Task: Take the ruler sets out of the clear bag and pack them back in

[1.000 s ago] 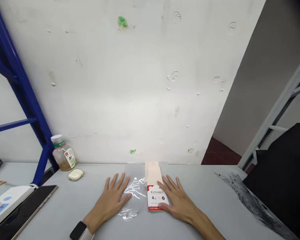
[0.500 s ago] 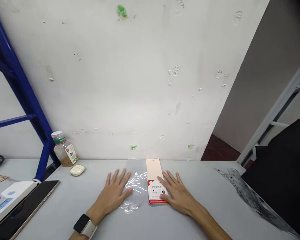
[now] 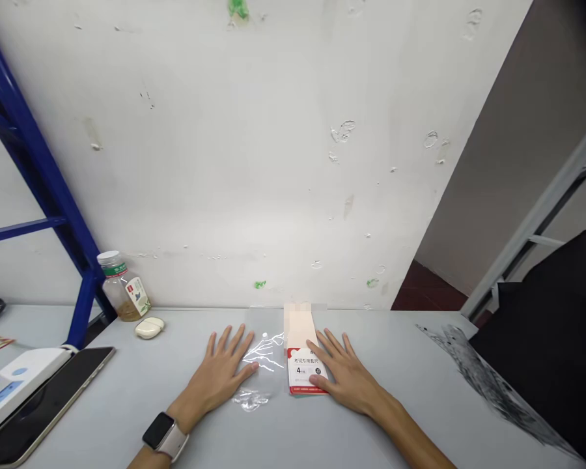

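A clear sleeve and packet are apparently steadied, near the tabletop's back edge, by the left hand and right hand, flat, apart; any grip requires curling.

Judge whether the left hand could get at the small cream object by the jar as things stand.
Probably yes: the left hand is spread palm down, grasping nothing, and no other thing shows between it and the small cream object.
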`<action>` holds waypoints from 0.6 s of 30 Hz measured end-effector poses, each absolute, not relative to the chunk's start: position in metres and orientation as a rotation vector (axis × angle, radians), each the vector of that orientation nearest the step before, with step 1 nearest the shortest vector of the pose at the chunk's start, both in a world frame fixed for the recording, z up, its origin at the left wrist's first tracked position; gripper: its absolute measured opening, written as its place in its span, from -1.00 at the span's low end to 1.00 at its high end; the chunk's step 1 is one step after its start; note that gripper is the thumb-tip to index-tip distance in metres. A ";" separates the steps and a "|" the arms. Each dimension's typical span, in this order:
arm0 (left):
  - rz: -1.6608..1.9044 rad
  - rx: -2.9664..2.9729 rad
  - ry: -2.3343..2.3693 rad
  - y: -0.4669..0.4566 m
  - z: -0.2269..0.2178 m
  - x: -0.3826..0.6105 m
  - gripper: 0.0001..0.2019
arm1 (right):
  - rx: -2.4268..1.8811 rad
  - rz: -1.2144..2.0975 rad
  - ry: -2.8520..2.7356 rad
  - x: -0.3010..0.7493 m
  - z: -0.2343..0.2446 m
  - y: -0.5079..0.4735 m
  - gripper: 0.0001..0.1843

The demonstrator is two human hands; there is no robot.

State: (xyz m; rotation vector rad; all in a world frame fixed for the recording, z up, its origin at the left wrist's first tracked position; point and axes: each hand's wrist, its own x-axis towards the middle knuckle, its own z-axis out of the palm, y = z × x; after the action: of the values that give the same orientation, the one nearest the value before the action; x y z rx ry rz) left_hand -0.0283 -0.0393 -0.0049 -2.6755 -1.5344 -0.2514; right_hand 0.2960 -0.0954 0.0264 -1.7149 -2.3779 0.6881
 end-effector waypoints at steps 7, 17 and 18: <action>-0.221 -2.699 -1.557 -0.040 -0.002 -0.028 -0.36 | -1.720 0.690 -2.383 0.295 0.027 -0.096 -0.23; -0.224 -2.711 -1.591 -0.042 0.002 -0.026 -0.36 | -1.716 0.693 -2.365 0.295 0.028 -0.096 -0.24; -0.224 -2.711 -1.584 -0.042 0.002 -0.026 -0.36 | -1.716 0.692 -2.364 0.295 0.028 -0.097 -0.23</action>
State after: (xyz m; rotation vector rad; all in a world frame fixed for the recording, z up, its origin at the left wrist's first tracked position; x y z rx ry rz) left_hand -0.0262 -0.0418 0.0017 -2.7108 -1.5839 -0.2236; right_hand 0.2952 -0.0966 0.0282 -1.7155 -2.3640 0.6920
